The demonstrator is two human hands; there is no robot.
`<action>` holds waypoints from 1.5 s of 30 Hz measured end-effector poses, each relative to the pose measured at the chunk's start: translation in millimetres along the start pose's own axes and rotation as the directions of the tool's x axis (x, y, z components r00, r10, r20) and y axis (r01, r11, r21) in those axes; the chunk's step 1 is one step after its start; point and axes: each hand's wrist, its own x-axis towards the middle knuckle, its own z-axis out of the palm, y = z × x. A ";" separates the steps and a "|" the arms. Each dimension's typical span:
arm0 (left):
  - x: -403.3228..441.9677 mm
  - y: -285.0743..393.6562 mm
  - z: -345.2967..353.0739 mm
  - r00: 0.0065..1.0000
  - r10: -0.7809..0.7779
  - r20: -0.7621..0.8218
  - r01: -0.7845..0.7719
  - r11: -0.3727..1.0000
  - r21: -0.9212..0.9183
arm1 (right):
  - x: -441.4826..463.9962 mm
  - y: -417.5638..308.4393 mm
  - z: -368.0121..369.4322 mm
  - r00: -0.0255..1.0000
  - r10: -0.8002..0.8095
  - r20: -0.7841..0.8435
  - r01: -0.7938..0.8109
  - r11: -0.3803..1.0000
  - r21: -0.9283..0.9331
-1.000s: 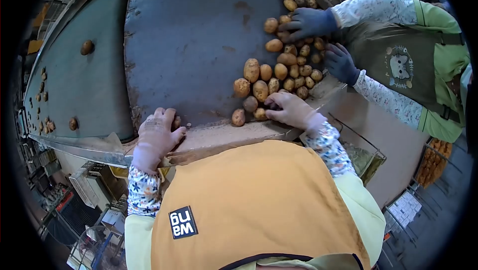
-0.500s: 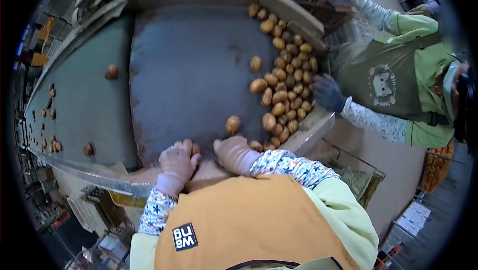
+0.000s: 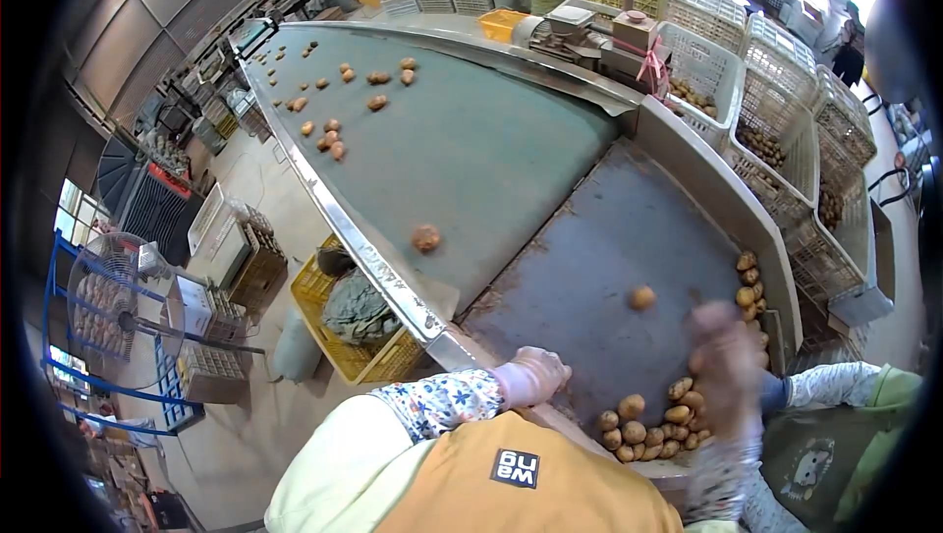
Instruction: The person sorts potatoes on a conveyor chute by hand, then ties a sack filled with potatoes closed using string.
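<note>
Potatoes point(image 3: 678, 415) lie bunched at the lower right of the grey sorting surface point(image 3: 609, 238), and one single potato point(image 3: 641, 297) sits apart on its middle. My left hand point(image 3: 537, 374) rests at the near edge of that surface with fingers curled together; what they hold, if anything, is hidden. Above the potatoes at the right, my right hand point(image 3: 725, 346) is smeared by motion, its fingers unclear. More potatoes point(image 3: 425, 237) are spread along the green belt point(image 3: 471, 140) beyond.
A co-worker's sleeve point(image 3: 835, 386) and apron are at the lower right. Stacked crates point(image 3: 776, 160) with potatoes stand beyond the right wall. A yellow crate point(image 3: 393, 361) with cloth is on the floor at the left, near a large fan point(image 3: 123, 302). A metal rim borders the belt.
The view has swung up and left, showing more belt and crates. My right hand has moved from the near edge out over the right side. My left hand stays by the near edge.
</note>
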 end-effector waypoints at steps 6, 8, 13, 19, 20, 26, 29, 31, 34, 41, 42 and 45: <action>2.2 -18.7 6.8 0.758 0.134 -0.638 -0.574 0.601 -0.557 | 73.2 -58.9 -146.1 0.674 -0.737 -0.057 0.477 0.493 -0.728; 9.6 -23.1 8.2 0.743 0.131 -0.657 -0.642 -0.137 -0.754 | 38.1 -12.6 -106.0 0.891 -0.404 0.208 0.348 0.312 -0.884; -44.4 -7.2 -45.8 0.851 0.086 -0.519 -0.388 -0.562 -0.730 | -18.4 95.0 -97.3 0.988 -0.155 -0.014 0.012 0.162 -0.987; -31.7 -5.0 -36.0 0.879 0.142 -0.456 -0.257 -0.663 -0.703 | -76.3 129.3 -18.8 0.887 0.346 0.306 -0.031 0.705 -0.709; -30.3 -2.8 -35.0 0.876 0.155 -0.457 -0.245 -0.673 -0.698 | -73.6 134.9 -25.2 0.953 0.285 0.104 -0.128 0.689 -0.713; -39.6 8.4 -31.5 0.907 0.237 -0.348 -0.391 0.164 -0.906 | -70.4 106.8 21.9 0.971 0.186 0.151 -0.148 0.961 -0.234; -44.8 -3.9 -30.5 0.901 0.200 -0.385 -0.433 0.357 -0.827 | -58.7 130.5 16.1 0.947 0.322 -0.003 -0.311 0.913 -0.265; -43.6 -14.9 -27.4 0.893 0.128 -0.432 -0.444 0.411 -0.796 | -59.2 140.0 6.9 0.944 0.330 -0.009 -0.317 0.899 -0.302; -42.9 -28.6 -20.5 0.778 0.038 -0.627 -0.497 0.647 -0.578 | -58.2 132.3 15.3 0.964 0.265 -0.005 -0.261 0.944 -0.201; -46.5 -38.3 -24.4 0.871 0.305 -0.385 -0.408 0.886 -0.222 | 5.8 103.8 57.2 0.963 -0.151 0.222 0.261 0.332 -0.907; -47.2 -39.9 -28.4 0.864 0.281 -0.417 -0.410 0.874 -0.261 | 16.4 82.6 72.6 0.935 -0.277 0.220 0.309 0.334 -0.891; -48.4 -49.2 -27.5 0.848 0.201 -0.490 -0.361 0.896 -0.258 | 33.0 -7.3 146.6 0.576 -0.604 0.551 0.716 0.046 -0.697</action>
